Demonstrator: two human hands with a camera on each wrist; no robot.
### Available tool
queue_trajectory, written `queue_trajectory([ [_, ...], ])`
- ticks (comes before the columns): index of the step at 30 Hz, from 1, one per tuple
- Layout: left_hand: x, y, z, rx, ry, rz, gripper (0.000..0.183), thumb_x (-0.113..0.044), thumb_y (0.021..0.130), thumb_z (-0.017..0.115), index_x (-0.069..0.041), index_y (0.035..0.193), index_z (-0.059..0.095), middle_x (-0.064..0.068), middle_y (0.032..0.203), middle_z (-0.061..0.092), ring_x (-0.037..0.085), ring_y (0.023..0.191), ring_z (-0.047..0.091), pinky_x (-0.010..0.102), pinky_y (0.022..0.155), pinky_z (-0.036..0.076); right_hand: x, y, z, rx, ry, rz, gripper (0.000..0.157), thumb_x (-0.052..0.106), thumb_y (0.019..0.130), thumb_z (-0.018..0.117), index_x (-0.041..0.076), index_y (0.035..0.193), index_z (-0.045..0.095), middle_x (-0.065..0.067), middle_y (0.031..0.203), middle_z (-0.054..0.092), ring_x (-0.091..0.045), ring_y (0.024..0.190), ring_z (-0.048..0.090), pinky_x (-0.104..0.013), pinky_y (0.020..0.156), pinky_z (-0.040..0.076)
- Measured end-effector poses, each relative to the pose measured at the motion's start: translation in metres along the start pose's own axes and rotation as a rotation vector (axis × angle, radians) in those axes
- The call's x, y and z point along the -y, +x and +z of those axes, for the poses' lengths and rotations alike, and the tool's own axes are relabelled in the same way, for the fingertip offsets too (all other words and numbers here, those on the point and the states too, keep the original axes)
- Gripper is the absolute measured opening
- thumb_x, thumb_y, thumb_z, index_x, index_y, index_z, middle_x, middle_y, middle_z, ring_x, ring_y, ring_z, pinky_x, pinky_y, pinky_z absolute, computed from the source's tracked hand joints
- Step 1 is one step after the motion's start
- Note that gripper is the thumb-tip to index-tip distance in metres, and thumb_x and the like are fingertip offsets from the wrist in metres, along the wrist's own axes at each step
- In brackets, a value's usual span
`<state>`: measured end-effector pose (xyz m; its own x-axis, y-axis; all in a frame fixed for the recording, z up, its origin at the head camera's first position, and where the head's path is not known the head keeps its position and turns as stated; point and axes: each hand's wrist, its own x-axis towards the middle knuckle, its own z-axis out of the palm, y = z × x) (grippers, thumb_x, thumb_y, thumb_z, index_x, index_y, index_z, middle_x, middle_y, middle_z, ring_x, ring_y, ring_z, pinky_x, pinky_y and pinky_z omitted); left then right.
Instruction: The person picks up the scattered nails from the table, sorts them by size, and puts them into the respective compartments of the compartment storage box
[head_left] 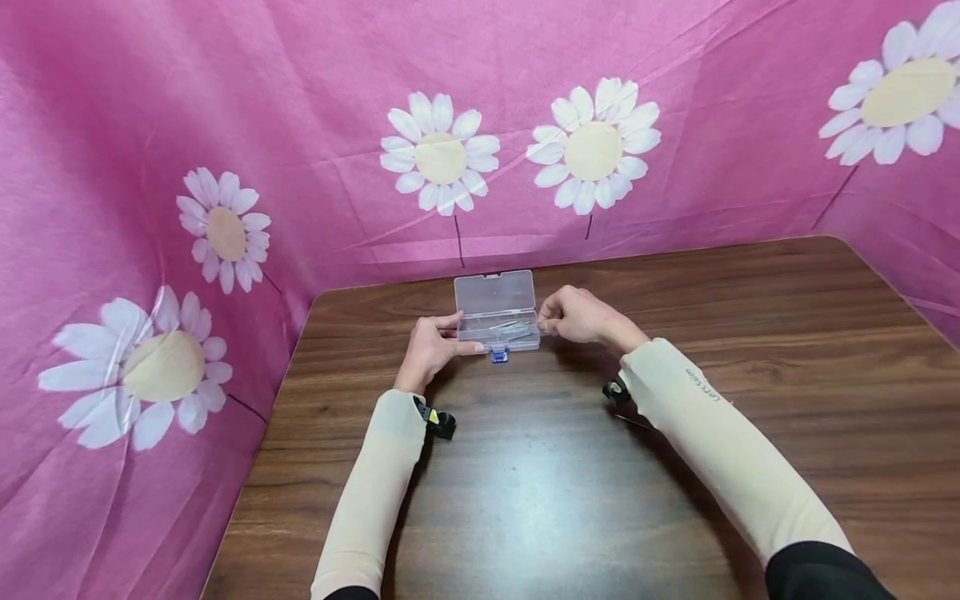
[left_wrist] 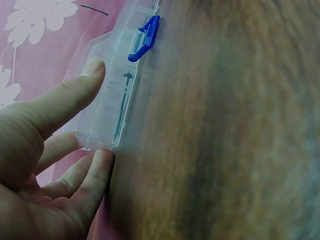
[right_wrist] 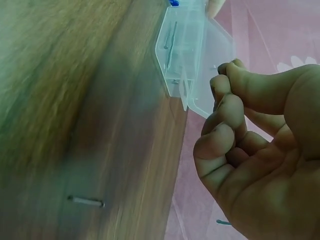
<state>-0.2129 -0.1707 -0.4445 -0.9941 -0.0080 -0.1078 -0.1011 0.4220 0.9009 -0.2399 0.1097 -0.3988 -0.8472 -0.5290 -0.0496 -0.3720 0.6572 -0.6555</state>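
A clear plastic box (head_left: 498,332) stands on the table near its back edge, its lid (head_left: 495,293) raised behind it. On the front hangs a blue latch (head_left: 499,354). Several thin metal nails (head_left: 513,327) lie inside; one nail (left_wrist: 121,107) shows through the wall in the left wrist view. My left hand (head_left: 432,346) grips the box's left end, thumb at the front edge. Beside the right end is my right hand (head_left: 581,317), fingers curled. Its thumb and forefinger tips (right_wrist: 231,67) meet; I cannot tell whether something small is between them.
A short metal pin (right_wrist: 86,201) lies on the wooden table (head_left: 517,483) in the right wrist view. Behind and to the left hangs a pink cloth (head_left: 330,167) printed with white flowers.
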Motion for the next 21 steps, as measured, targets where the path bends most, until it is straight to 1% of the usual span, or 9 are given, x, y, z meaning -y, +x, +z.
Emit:
queue_trajectory([
  [5, -0.001, 0.0, -0.001, 0.0, 0.001, 0.005, 0.075, -0.012, 0.064, 0.097, -0.011, 0.133, 0.066, 0.011, 0.128, 0.067, 0.02, 0.108, 0.061, 0.03, 0.086, 0.051, -0.002, -0.013, -0.005, 0.043, -0.006, 0.004, 0.007, 0.003, 0.087, 0.07, 0.006, 0.087, 0.077, 0.0, 0.071, 0.068, -0.015, 0.069, 0.059, -0.04, 0.078, 0.048],
  [11, 0.0, -0.001, -0.001, 0.0, -0.005, 0.009, 0.076, -0.011, 0.064, 0.097, -0.011, 0.133, 0.066, 0.011, 0.129, 0.066, 0.019, 0.108, 0.062, 0.029, 0.085, 0.052, -0.01, -0.036, -0.01, 0.084, -0.018, -0.023, 0.005, 0.005, 0.087, 0.073, 0.007, 0.085, 0.076, -0.002, 0.07, 0.069, -0.012, 0.064, 0.06, -0.037, 0.073, 0.049],
  [16, -0.002, -0.002, -0.001, 0.0, -0.006, 0.014, 0.075, -0.011, 0.065, 0.097, -0.011, 0.133, 0.066, 0.011, 0.129, 0.066, 0.02, 0.108, 0.062, 0.028, 0.084, 0.052, -0.019, -0.056, -0.015, 0.08, -0.02, -0.028, 0.004, 0.009, 0.087, 0.077, 0.01, 0.083, 0.076, 0.002, 0.069, 0.067, -0.01, 0.064, 0.058, -0.034, 0.069, 0.048],
  [21, -0.002, -0.002, -0.002, 0.004, -0.001, 0.017, 0.075, -0.011, 0.065, 0.097, -0.011, 0.133, 0.066, 0.011, 0.129, 0.066, 0.019, 0.109, 0.062, 0.029, 0.087, 0.052, -0.029, -0.076, -0.018, 0.088, -0.014, -0.043, 0.005, 0.01, 0.085, 0.079, 0.012, 0.082, 0.076, 0.008, 0.068, 0.067, -0.008, 0.064, 0.056, -0.031, 0.066, 0.047],
])
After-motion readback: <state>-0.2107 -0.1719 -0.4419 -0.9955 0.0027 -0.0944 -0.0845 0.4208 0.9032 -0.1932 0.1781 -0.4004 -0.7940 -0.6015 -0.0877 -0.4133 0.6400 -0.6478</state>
